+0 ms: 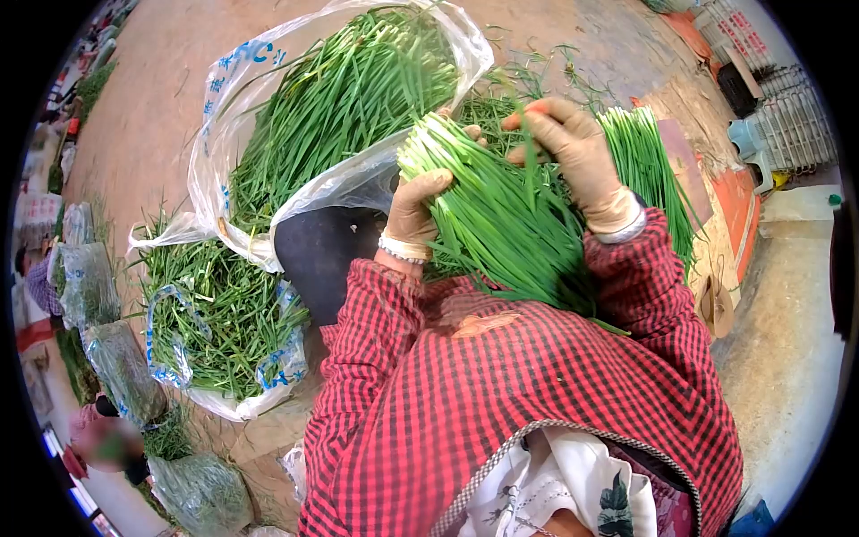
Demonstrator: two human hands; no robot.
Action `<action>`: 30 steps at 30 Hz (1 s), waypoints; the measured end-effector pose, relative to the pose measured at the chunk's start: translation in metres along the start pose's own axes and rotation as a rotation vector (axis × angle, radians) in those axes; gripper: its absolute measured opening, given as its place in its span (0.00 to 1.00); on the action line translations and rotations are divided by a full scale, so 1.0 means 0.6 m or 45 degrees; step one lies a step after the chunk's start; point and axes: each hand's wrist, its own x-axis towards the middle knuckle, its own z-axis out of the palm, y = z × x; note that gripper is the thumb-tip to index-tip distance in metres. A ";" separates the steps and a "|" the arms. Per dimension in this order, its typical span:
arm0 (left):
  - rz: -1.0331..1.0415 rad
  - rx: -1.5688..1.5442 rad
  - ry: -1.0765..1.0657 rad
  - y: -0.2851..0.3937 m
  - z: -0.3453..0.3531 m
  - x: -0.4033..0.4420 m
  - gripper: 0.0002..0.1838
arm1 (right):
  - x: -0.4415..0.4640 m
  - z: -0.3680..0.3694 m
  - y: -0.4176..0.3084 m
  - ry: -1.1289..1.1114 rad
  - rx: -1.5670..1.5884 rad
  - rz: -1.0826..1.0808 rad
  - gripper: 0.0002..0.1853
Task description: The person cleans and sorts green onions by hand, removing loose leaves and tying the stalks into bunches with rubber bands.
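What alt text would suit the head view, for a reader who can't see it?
A gloved left hand grips a thick bunch of long greens, with the gloved right hand raised beside it. Beyond lies an open plastic bag packed with similar greens, and another bunch lies to the right.
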 end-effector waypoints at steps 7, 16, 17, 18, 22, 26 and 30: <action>-0.055 -0.062 -0.083 0.002 0.011 0.002 0.46 | 0.009 -0.009 0.041 0.141 -1.002 -0.682 0.07; -0.049 -0.005 -0.147 0.010 0.002 0.000 0.48 | 0.022 -0.009 0.014 -0.057 -1.030 -0.609 0.07; -0.052 -0.008 -0.157 0.009 0.004 0.001 0.48 | 0.028 -0.004 -0.007 -0.043 -0.919 -0.399 0.08; -0.067 0.006 -0.148 0.008 0.006 0.001 0.47 | 0.032 0.004 -0.020 -0.127 -0.864 -0.542 0.08; -0.128 0.001 -0.110 0.012 -0.021 -0.013 0.42 | 0.033 0.034 -0.013 -0.448 -0.819 -0.578 0.08; -0.177 0.006 -0.095 0.008 -0.048 -0.019 0.40 | 0.039 0.040 0.000 -0.447 -0.680 -0.484 0.06; -0.030 -0.033 -0.123 0.014 0.016 -0.006 0.46 | 0.059 0.024 -0.022 -0.383 -0.242 -0.284 0.05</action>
